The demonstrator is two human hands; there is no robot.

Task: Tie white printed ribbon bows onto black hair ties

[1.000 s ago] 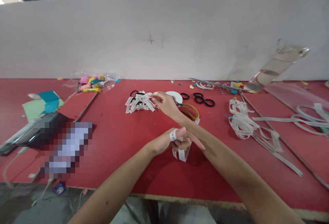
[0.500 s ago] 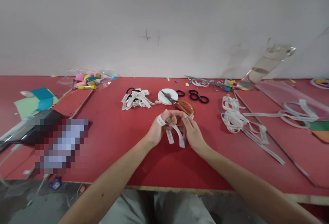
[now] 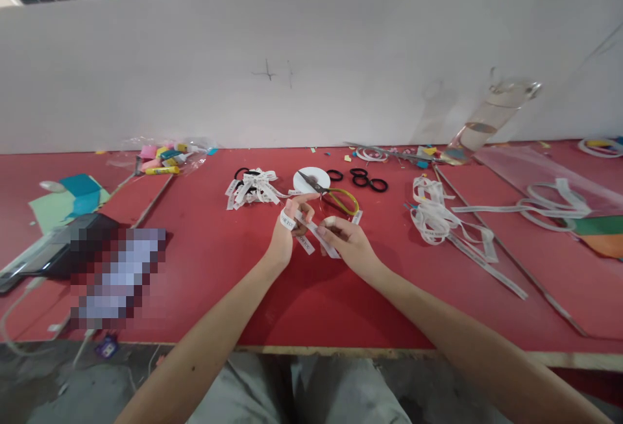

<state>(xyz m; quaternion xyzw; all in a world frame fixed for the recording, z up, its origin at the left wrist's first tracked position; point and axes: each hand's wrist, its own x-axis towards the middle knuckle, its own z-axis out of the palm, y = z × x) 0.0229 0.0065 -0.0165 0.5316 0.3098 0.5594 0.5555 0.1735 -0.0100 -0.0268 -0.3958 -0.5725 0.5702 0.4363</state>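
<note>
A white ribbon (image 3: pixel 305 245) with dark printed letters loops around my left hand (image 3: pixel 280 242) near the thumb. The fingers of that hand are bent around the ribbon. My right hand (image 3: pixel 354 243) pinches one ribbon tail between thumb and finger, and the other tail hangs down between the hands. Just beyond the fingers lie scissors (image 3: pixel 348 199) with yellow handles, their blades over a white ribbon spool (image 3: pixel 300 182). Left of the spool is a pile of printed ribbon bows (image 3: pixel 256 185) with black hair ties. Several more black hair ties (image 3: pixel 378 185) lie to the right.
Loose white ribbon (image 3: pixel 431 219) is heaped on the red table (image 3: pixel 233 300) to the right. A tilted clear bottle (image 3: pixel 479 128) leans at the white partition (image 3: pixel 195 80). On the left are a blurred phone (image 3: pixel 121 274), a black device (image 3: pixel 92 242) and a bag of colourful pieces (image 3: pixel 168 154).
My hands have moved slightly apart. My right hand has shifted onto one ribbon tail, pulling it out to the right, while the loop stays around my left hand. The view has shifted slightly.
</note>
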